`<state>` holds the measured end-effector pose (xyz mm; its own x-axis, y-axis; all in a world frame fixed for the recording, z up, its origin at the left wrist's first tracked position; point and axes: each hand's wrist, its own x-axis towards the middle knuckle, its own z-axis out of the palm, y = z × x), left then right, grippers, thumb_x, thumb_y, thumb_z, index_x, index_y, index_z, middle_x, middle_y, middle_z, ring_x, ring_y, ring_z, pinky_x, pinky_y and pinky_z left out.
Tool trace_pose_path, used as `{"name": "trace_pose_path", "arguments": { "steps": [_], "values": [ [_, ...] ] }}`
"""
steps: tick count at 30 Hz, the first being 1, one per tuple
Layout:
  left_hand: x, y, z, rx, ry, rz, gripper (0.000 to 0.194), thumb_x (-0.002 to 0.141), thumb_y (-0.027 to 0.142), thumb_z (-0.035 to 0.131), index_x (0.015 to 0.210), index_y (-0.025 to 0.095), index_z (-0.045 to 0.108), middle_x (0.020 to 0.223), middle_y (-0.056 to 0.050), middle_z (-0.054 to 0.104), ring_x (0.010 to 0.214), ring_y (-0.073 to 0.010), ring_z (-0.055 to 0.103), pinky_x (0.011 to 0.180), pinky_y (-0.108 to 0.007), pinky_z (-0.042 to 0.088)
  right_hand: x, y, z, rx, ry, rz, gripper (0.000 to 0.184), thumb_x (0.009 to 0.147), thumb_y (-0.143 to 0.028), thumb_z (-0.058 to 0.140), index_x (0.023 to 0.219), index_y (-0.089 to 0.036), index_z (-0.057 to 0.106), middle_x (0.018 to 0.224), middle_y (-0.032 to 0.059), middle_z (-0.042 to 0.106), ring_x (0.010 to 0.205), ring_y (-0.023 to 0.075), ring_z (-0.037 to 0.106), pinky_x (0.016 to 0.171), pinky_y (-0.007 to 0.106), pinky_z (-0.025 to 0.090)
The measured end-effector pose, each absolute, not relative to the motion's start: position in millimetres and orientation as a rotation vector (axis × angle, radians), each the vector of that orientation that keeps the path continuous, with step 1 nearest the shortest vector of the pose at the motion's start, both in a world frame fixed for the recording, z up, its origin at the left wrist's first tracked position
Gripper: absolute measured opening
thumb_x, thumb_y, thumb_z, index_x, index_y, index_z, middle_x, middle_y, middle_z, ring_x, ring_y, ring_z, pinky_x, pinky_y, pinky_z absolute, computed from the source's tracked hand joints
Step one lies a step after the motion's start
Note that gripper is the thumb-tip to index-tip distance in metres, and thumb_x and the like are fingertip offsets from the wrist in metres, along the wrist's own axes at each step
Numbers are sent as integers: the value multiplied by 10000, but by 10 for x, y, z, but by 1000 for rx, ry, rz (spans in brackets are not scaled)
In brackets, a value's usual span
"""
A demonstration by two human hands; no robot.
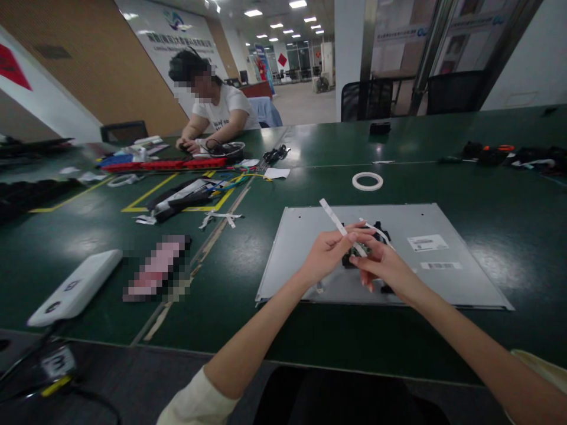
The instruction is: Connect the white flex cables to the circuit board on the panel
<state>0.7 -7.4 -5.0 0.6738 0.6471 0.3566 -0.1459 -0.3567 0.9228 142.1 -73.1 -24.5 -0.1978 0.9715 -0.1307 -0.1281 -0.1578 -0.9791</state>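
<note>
My left hand point(328, 251) is closed in a pinch on a white flat strip point(332, 216) that looks like a ribbon cable. One end of the strip points up and away. Its lower end reaches a small green circuit board point(362, 251) between my hands. My right hand point(387, 265) has its fingers bent around the board's near and right side. Both hands are over a grey metal panel point(305, 236) with labels, lying flat on the table. Black parts point(379, 229) and a second white strip show behind my fingers, partly hidden.
A white tape roll point(367, 181) lies beyond the panel on the green table point(248, 277). Left are a blurred pink phone-like object point(159, 265), a white power bank point(77, 287) and tape scraps point(221, 219). Farther off are a red power strip point(168, 164) and a seated person point(221, 112).
</note>
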Motion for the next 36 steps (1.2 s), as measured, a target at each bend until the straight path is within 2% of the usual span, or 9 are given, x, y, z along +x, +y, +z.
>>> {"name": "trace_pose_path", "arguments": {
  "steps": [3,6,11,17,25,28,30,32,36],
  "values": [
    [9,-74,-63,1718,446,864,316,892,387,476,973,194,713,1125,-76,660,1216,-229,493,1072,-414,320,1407,-753,-255,-1113,-1214,1484,473,809,-497,553,1121,-144,596,447,-45,527,334,80,449,337,171,372],
    [29,-83,-104,1693,565,865,318,879,392,498,1051,201,686,1151,-77,647,1169,-240,531,1048,-408,343,1395,-775,-227,-1102,-1215,1441,480,846,-546,471,950,-113,651,461,-21,535,340,72,443,348,175,375],
    [21,-17,-131,1512,593,1007,444,867,388,528,1289,252,496,1220,-80,607,1140,-205,557,1027,-385,369,1392,-814,-196,-1073,-1286,1431,448,856,-514,482,909,-107,662,477,-16,542,370,73,465,370,176,380],
    [-68,77,-67,1461,647,953,436,909,455,409,971,113,672,896,-112,717,925,-205,660,942,-370,444,1366,-793,-307,-1063,-1361,1507,460,872,-506,459,982,-103,650,531,-2,579,411,85,508,414,194,418],
    [-31,-2,6,1431,640,1098,403,901,448,432,933,127,674,808,-82,724,900,-196,668,925,-363,460,1418,-708,-345,-1171,-1176,1619,486,788,-434,613,1156,-117,577,654,39,651,518,130,601,561,265,518],
    [-51,-8,31,1401,628,1093,422,890,473,438,963,127,668,774,-79,723,854,-195,678,893,-362,480,1407,-734,-298,-1085,-1183,1525,541,754,-360,665,1241,-175,521,866,58,683,768,168,657,757,326,533],
    [-60,-17,37,1433,633,1029,445,888,490,428,957,126,674,800,-87,724,844,-200,679,842,-351,504,1393,-751,-269,-955,-1244,1446,572,726,-307,695,1261,-224,509,1119,63,632,1041,186,594,920,345,470],
    [-61,-33,36,1525,668,954,448,886,492,428,929,130,689,866,-92,723,862,-203,674,803,-330,517,1390,-757,-260,-891,-1290,1396,550,721,-287,701,1243,-243,534,1238,53,570,1155,190,522,990,346,418],
    [-53,-57,35,1751,680,886,395,898,436,434,913,152,707,967,-75,711,948,-189,648,883,-314,478,1423,-732,-297,-1050,-1183,1353,413,771,-373,644,1136,-182,614,979,80,679,885,195,648,780,346,533]
  ]
}}
